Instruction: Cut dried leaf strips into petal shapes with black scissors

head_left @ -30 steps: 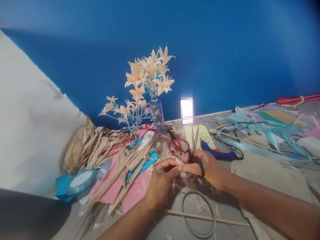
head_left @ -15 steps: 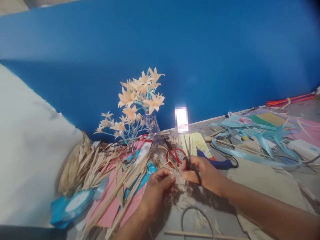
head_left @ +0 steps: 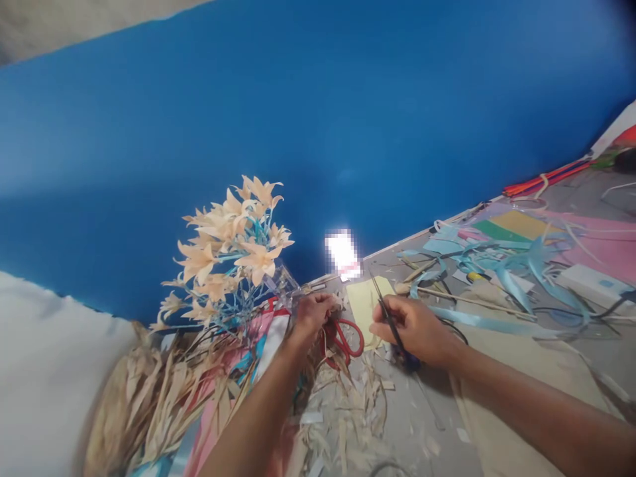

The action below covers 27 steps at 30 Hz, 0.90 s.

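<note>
My left hand (head_left: 314, 314) is above the red-handled scissors (head_left: 342, 341), its fingers pinched together; whatever is between them is too small to make out. In my right hand (head_left: 415, 328) are dark-handled scissors (head_left: 392, 324), their blades pointing up and away over a yellow paper (head_left: 365, 308). To the left of my left hand, peach artificial flowers (head_left: 233, 245) on light blue stems rise from a clear vase (head_left: 285, 281).
Dried husks (head_left: 149, 391) lie at the left over pink and blue sheets. Cut scraps (head_left: 348, 411) litter the grey table. Light blue ribbons (head_left: 521, 285), coloured papers and a white box (head_left: 593, 288) lie to the right. A blue wall stands behind.
The view has shifted. My left hand has moved forward, up to the red-handled scissors. The dark-handled scissors have tilted in my right hand, which now covers the blue glue gun's place.
</note>
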Tool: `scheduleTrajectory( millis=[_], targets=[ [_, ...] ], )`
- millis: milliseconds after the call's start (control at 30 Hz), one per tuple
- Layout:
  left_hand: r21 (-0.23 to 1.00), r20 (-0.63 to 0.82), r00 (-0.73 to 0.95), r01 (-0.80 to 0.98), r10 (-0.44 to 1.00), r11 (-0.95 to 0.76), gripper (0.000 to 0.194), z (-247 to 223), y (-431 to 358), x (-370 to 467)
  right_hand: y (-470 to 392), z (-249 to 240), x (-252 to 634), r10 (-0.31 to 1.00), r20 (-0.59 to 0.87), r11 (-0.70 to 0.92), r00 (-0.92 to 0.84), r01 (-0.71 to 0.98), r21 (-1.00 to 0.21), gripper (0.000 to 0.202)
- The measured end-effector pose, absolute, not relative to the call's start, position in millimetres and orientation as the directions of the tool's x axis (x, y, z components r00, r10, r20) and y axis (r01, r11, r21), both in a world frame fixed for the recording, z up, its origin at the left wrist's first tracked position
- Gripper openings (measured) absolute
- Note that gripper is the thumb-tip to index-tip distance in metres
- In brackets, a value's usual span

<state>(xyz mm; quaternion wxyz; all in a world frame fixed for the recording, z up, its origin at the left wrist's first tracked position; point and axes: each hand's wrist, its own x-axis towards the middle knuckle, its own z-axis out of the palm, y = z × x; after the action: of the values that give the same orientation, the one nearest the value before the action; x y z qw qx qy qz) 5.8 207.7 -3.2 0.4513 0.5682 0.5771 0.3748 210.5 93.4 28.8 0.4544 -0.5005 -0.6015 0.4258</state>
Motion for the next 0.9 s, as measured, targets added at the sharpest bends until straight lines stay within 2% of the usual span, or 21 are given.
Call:
scheduleTrajectory(
  millis=[133,233,367,433,467,533,600,700,800,900],
  targets=[
    [0.945,-0.105,0.054,0.317,0.993,0.082,0.02,7.5,207.5,-3.5,99.9,30.0,214.0,0.996,0.042,0.055,-0.083,0.157,-0.986,0.022],
    [0.956,-0.106,0.088,0.283,0.99,0.077,0.03,28.2,173.5,-10.1,100.8,27.6,212.9,0.993,-0.044,-0.03,-0.111,0.123,-0.992,0.023],
    [0.993,-0.116,0.359,0.023,0.926,0.116,0.065,40.6,94.2,-0.6,86.2,19.0,197.6,0.905,-0.14,-0.109,-0.401,0.099,-0.989,0.017],
    [0.993,-0.063,0.396,-0.07,0.916,0.099,0.075,34.7,58.0,11.0,75.6,15.8,186.2,0.84,-0.098,-0.048,-0.534,0.106,-0.993,0.011],
    [0.993,-0.045,0.369,-0.087,0.928,0.082,0.074,29.9,44.0,17.0,71.2,15.5,180.8,0.826,-0.066,-0.007,-0.56,0.107,-0.994,0.009],
    [0.999,-0.006,0.204,-0.039,0.979,0.014,0.06,19.5,25.3,27.0,65.4,18.1,171.8,0.812,-0.037,0.043,-0.582,0.123,-0.992,0.011],
    [0.999,0.037,0.03,-0.037,0.999,-0.035,0.055,10.9,16.8,32.2,63.9,24.6,165.6,0.838,-0.009,0.089,-0.545,0.153,-0.984,0.012],
    [0.987,0.034,-0.148,-0.152,0.988,-0.056,0.055,4.7,13.7,28.4,63.8,36.9,160.5,0.896,0.053,0.171,-0.442,0.233,-0.957,0.013],
    [0.984,0.085,-0.232,-0.134,0.969,-0.119,0.04,5.9,13.4,12.5,58.5,43.5,155.0,0.932,0.086,0.215,-0.353,0.345,-0.913,0.017],
    [0.972,0.234,-0.215,0.026,0.948,-0.233,0.029,8.4,12.9,-8.0,49.5,38.6,145.7,0.944,0.097,0.198,-0.316,0.305,-0.932,0.02]
  ],
)
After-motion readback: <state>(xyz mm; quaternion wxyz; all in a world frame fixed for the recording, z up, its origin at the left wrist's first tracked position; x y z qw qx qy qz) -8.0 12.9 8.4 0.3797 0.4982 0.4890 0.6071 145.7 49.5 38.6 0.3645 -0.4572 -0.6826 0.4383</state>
